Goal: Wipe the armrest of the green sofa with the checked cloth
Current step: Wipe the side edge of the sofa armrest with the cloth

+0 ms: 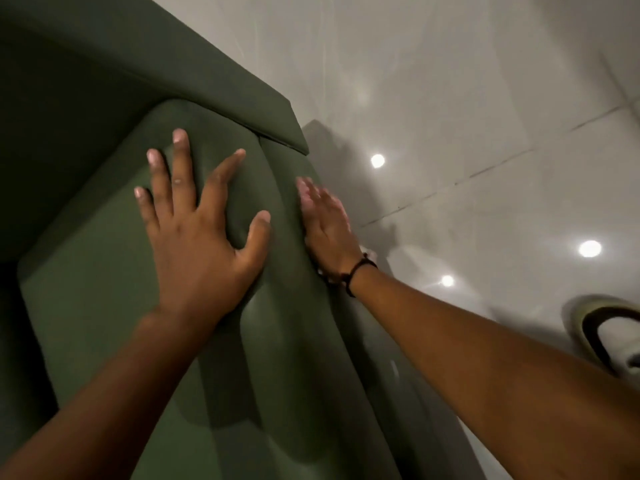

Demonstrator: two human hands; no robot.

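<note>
Both forearms fill the bottom of the view, reaching forward from the person onto the green sofa (104,81). Its armrest (270,323) is the padded ridge running away from the person, from the near bottom edge up toward the sofa's back corner, so its long axis lies along the line of the arms.

To the right is the pale tiled floor (485,98), glossy and carrying 3 bright light reflections. A slipper (606,330) lies on it at the right edge.

On top of the armrest lies the left hand (201,244), flat, fingers spread wide, palm pressing into the padding and dimpling it; it grips nothing. Over on the outer side of the armrest is the right hand (327,223), also flat with fingers stretched out and close together, blurred as if moving. A dark bracelet (356,271) circles that wrist.

Just beneath the right palm, near the wrist, a small pale scrap (370,252) peeks out. It may be the checked cloth pinned between palm and upholstery, but it is too small and blurred to be sure. No checked pattern can be made out anywhere else.

If that is the cloth, the right hand is the one to do the work, and the stroke would run lengthwise along the ridge, with the left hand bracing on top.
</note>
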